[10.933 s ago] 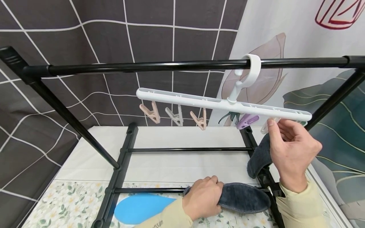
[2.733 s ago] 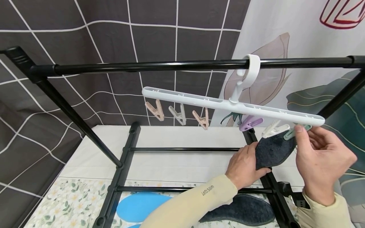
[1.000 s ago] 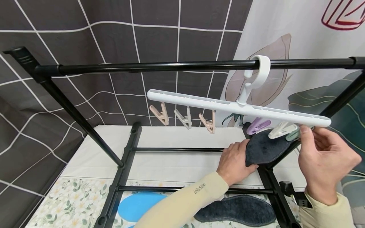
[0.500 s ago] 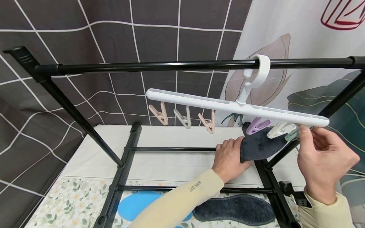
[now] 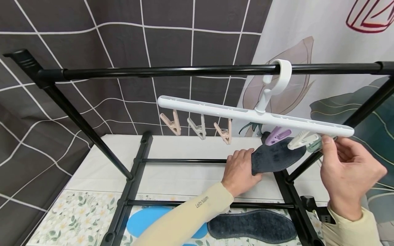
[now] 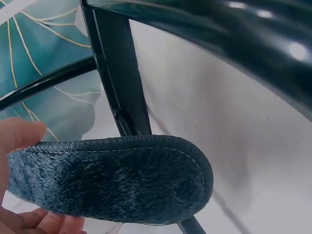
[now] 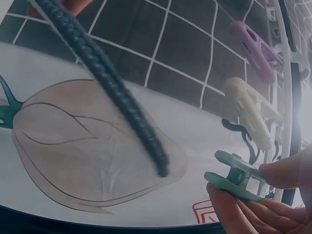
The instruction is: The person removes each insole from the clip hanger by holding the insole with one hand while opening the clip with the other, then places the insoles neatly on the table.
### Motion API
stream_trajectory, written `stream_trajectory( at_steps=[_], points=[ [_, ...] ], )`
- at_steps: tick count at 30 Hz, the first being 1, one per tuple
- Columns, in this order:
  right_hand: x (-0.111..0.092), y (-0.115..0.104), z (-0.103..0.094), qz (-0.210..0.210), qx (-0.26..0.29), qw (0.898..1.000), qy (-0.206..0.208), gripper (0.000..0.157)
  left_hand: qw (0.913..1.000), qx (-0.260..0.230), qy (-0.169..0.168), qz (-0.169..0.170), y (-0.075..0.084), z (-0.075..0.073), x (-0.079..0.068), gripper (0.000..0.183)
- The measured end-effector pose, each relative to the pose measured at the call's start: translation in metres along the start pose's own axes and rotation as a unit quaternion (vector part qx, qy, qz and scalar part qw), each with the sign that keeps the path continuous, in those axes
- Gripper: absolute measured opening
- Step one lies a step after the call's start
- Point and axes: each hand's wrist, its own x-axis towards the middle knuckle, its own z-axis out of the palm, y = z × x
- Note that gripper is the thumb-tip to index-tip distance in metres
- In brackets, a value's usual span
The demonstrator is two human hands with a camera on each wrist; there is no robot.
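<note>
In the head view my left hand (image 5: pixel 241 172) grips one end of a dark, fuzzy shoe insole (image 5: pixel 277 155), thumb below. The left wrist view shows its rounded end and stitched border, with fingers on both sides. My right hand (image 5: pixel 351 174) pinches a green clothespin (image 7: pixel 234 178) under the right end of a white clip hanger (image 5: pixel 209 109). The right wrist view shows the insole edge-on, apart from the green clothespin. White (image 5: pixel 303 140) and purple (image 5: pixel 278 135) clothespins hang beside it, overlapping the insole's far end in the head view.
The hanger hooks over the black rack's top bar (image 5: pixel 172 72). Two pink clothespins and a grey one (image 5: pixel 199 129) hang on its left half. Another dark insole (image 5: pixel 253 225) lies on the floral cloth (image 5: pixel 83 218), near blue insole-shaped pieces (image 5: pixel 144 220) partly hidden by my left sleeve.
My left hand has drawn the insole leftward, away from the green clothespin. My right hand, earlier at the white clothespin, has moved to the green one. The second dark insole now lies unheld.
</note>
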Motion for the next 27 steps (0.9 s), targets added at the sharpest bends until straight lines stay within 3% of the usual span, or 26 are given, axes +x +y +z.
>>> stream_trajectory(
  at_steps=[8,13,22,27],
  points=[
    [0.001,-0.001,0.002,0.044,0.003,0.999,0.026,0.020,0.9991,-0.004,0.032,0.026,-0.008,-0.007,-0.007,0.067],
    [0.003,-0.005,0.002,0.049,0.007,0.998,0.032,0.019,0.9984,0.001,0.037,0.043,-0.012,-0.013,-0.014,0.068],
    [0.004,0.006,-0.002,-0.014,0.002,1.000,0.003,0.025,0.9981,0.005,0.022,0.058,-0.021,-0.027,-0.023,0.071],
    [0.004,0.006,-0.001,-0.017,0.001,1.000,0.001,0.026,0.9977,0.010,0.019,0.065,-0.026,-0.033,-0.030,0.073]
  ],
)
